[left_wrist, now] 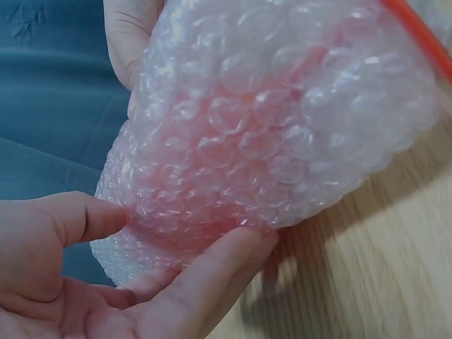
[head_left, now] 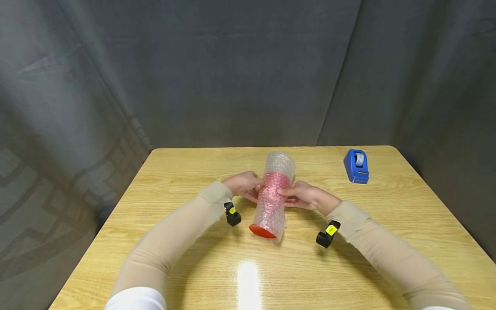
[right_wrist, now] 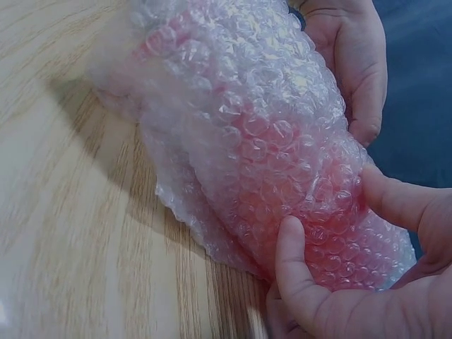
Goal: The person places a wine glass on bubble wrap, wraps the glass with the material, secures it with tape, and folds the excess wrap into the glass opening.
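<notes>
A roll of clear bubble wrap [head_left: 280,164] surrounds a red object whose shape the layers blur. The object's flat red end [head_left: 262,231] shows at the near end of the roll. My left hand [head_left: 245,184] holds the bundle's left side, its thumb and fingers bent against the bubbles. From the right, my right hand [head_left: 304,196] grips the same middle part, thumb on top and fingers lower down the side. In the right wrist view a loose flap of bubble wrap [right_wrist: 191,212] hangs along the lower side. The bundle appears tilted in both wrist views.
A blue tape dispenser [head_left: 356,167] with a roll of clear tape [head_left: 359,159] stands at the back right of the wooden table [head_left: 186,172]. Grey curtains [head_left: 232,77] hang behind the table and along its sides.
</notes>
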The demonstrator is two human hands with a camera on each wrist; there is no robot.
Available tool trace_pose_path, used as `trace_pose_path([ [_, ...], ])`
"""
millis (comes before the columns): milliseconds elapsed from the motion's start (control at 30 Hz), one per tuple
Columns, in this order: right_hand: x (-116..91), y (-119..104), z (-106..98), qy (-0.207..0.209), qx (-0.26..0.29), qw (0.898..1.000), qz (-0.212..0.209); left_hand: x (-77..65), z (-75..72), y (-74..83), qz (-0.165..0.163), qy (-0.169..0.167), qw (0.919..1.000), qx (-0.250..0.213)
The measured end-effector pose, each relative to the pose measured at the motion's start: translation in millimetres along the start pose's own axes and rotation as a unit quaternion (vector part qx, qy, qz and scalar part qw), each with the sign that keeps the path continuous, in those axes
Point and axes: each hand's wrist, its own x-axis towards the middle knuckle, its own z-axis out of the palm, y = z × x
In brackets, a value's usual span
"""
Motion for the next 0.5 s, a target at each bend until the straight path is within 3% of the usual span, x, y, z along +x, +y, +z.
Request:
trace_pose_path([
  [500,10,2,1,-0.028,0.012,1.0,0.001,-5.1,-11.3,1.1,0.005,0.004,0.9992,0.039],
])
